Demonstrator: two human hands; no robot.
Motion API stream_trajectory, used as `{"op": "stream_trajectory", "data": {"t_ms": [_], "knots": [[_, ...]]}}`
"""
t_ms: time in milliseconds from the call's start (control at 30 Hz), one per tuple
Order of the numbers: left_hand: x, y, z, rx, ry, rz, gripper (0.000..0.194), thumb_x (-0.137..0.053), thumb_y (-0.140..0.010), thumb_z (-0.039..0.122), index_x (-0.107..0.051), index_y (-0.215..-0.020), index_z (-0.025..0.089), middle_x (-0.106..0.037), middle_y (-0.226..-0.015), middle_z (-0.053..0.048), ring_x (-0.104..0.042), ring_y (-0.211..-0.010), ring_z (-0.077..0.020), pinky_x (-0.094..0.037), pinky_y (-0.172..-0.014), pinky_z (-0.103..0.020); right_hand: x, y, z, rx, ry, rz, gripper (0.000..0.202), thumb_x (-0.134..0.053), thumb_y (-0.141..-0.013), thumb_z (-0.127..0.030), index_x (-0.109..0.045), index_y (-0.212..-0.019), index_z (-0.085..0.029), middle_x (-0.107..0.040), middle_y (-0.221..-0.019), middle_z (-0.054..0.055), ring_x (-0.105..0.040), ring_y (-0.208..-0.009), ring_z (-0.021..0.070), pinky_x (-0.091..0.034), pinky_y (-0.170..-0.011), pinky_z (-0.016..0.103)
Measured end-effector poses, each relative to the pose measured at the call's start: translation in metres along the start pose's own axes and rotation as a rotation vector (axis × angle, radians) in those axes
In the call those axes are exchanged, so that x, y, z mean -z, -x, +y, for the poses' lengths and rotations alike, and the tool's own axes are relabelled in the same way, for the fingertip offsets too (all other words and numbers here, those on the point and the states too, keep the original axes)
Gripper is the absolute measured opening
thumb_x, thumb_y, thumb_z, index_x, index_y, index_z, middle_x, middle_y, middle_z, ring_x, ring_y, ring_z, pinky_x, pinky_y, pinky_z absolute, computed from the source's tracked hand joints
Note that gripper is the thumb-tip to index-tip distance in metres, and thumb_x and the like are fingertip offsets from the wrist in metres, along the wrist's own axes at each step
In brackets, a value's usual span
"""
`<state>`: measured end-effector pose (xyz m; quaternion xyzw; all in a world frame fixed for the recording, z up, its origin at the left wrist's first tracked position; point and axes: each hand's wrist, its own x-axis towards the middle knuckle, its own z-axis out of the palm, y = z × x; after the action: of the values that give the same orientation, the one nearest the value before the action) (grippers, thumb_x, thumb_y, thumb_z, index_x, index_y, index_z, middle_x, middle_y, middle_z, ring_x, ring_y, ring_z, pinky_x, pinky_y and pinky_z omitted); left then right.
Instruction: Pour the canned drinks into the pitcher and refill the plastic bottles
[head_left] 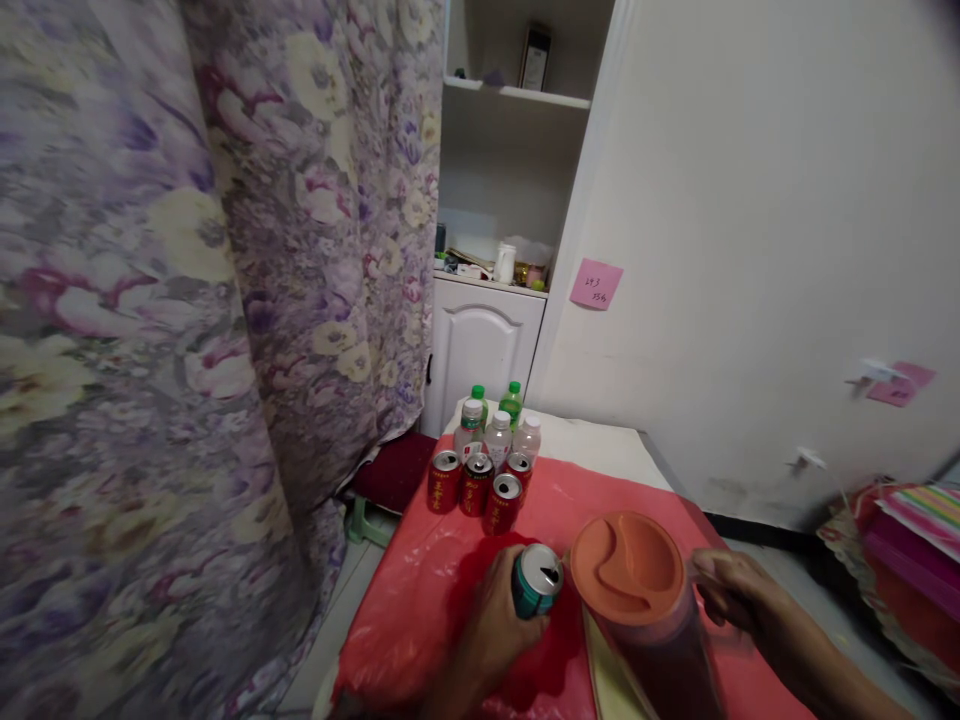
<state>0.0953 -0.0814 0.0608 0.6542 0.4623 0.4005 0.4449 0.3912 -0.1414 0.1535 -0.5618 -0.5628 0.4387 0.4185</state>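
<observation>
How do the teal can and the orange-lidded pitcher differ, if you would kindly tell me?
The teal can is small and short, while the orange-lidded pitcher is larger and taller. The can's top is silver with an open mouth; the pitcher's is a broad orange lid. The can sits in the left hand; the pitcher is by the right hand.

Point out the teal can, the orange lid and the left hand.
Teal can (534,600): head view, on its side wall.
Orange lid (604,573): head view, on its top.
Left hand (496,618): head view, on its back.
</observation>
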Motion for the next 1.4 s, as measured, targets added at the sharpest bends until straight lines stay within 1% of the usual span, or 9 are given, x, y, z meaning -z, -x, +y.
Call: {"op": "stream_trajectory", "data": {"t_ms": [233,433,567,667,767,933,1100,1267,1400], "knots": [[-0.001,0.001,-0.002,-0.008,-0.009,0.003,0.064,-0.063,-0.059,0.006,-0.054,-0.122,0.017,-0.066,-0.125,-0.013,-0.061,-0.119,-0.0306,-0.047,-0.107,-0.043,0.0,0.0,-0.001,0.0,-0.007,0.027,0.047,-0.053,-0.087,-0.059,-0.038,-0.058,-0.025,-0.028,-0.053,-0.007,-0.021,-0.053,0.0135,-0.024,-0.053,0.031],[-0.002,0.0,0.0,0.008,-0.021,0.015,0.064,-0.064,-0.059,0.006,-0.055,-0.12,0.019,-0.067,-0.123,-0.011,-0.062,-0.118,-0.0289,-0.048,-0.106,-0.04,0.001,0.001,-0.004,-0.009,0.017,0.015,0.05,-0.049,-0.087,-0.062,-0.034,-0.057,-0.026,-0.024,-0.053,-0.008,-0.016,-0.054,0.0132,-0.023,-0.053,0.031],[-0.001,0.001,0.001,0.01,-0.008,0.011,0.063,-0.064,-0.059,0.005,-0.056,-0.119,0.022,-0.068,-0.122,-0.008,-0.063,-0.117,-0.0274,-0.049,-0.104,-0.037,0.0,0.002,-0.005,-0.02,0.033,0.021,0.051,-0.049,-0.087,-0.064,-0.034,-0.057,-0.026,-0.025,-0.053,-0.008,-0.016,-0.054,0.0131,-0.021,-0.053,0.031],[0.0,0.002,0.003,0.014,-0.001,0.004,0.063,-0.064,-0.059,0.006,-0.056,-0.12,0.018,-0.068,-0.122,-0.011,-0.063,-0.116,-0.0283,-0.049,-0.104,-0.038,0.0,0.002,-0.005,-0.024,0.035,0.033,0.05,-0.05,-0.087,-0.062,-0.034,-0.057,-0.026,-0.024,-0.052,-0.008,-0.017,-0.053,0.0131,-0.023,-0.054,0.031],[0.001,0.002,0.005,0.008,0.009,0.001,0.063,-0.064,-0.06,0.005,-0.055,-0.121,0.016,-0.067,-0.123,-0.013,-0.063,-0.117,-0.0292,-0.048,-0.105,-0.04,0.0,0.002,-0.004,-0.017,0.027,0.02,0.049,-0.049,-0.088,-0.06,-0.034,-0.057,-0.026,-0.024,-0.053,-0.008,-0.018,-0.054,0.0131,-0.021,-0.054,0.031],[0.002,0.003,0.009,0.01,0.02,-0.004,0.063,-0.062,-0.06,0.005,-0.056,-0.121,0.017,-0.067,-0.122,-0.012,-0.063,-0.116,-0.0283,-0.049,-0.105,-0.04,0.0,0.001,-0.003,0.01,0.044,0.026,0.047,-0.049,-0.088,-0.058,-0.036,-0.057,-0.025,-0.027,-0.053,-0.007,-0.018,-0.054,0.0132,-0.021,-0.054,0.031],[0.001,0.003,0.007,0.014,0.011,0.01,0.063,-0.063,-0.059,0.004,-0.056,-0.119,0.02,-0.068,-0.122,-0.01,-0.063,-0.117,-0.0278,-0.05,-0.104,-0.038,0.0,0.001,-0.002,-0.004,0.051,0.007,0.047,-0.048,-0.089,-0.059,-0.036,-0.058,-0.025,-0.029,-0.055,-0.007,-0.016,-0.056,0.0132,-0.019,-0.054,0.031],[0.001,0.002,0.006,0.015,0.002,0.012,0.061,-0.064,-0.059,0.005,-0.056,-0.117,0.02,-0.068,-0.12,-0.01,-0.063,-0.116,-0.0284,-0.05,-0.103,-0.039,0.0,0.0,-0.002,-0.021,0.055,0.007,0.049,-0.049,-0.088,-0.061,-0.035,-0.057,-0.025,-0.025,-0.053,-0.007,-0.017,-0.054,0.0134,-0.016,-0.054,0.032],[0.002,0.002,0.006,-0.001,0.005,0.011,0.061,-0.063,-0.059,0.006,-0.056,-0.117,0.02,-0.069,-0.119,-0.01,-0.064,-0.114,-0.0284,-0.05,-0.102,-0.039,-0.001,0.0,-0.003,-0.021,0.028,0.012,0.048,-0.05,-0.088,-0.06,-0.035,-0.058,-0.026,-0.025,-0.053,-0.007,-0.017,-0.054,0.0134,-0.018,-0.054,0.032]]}}
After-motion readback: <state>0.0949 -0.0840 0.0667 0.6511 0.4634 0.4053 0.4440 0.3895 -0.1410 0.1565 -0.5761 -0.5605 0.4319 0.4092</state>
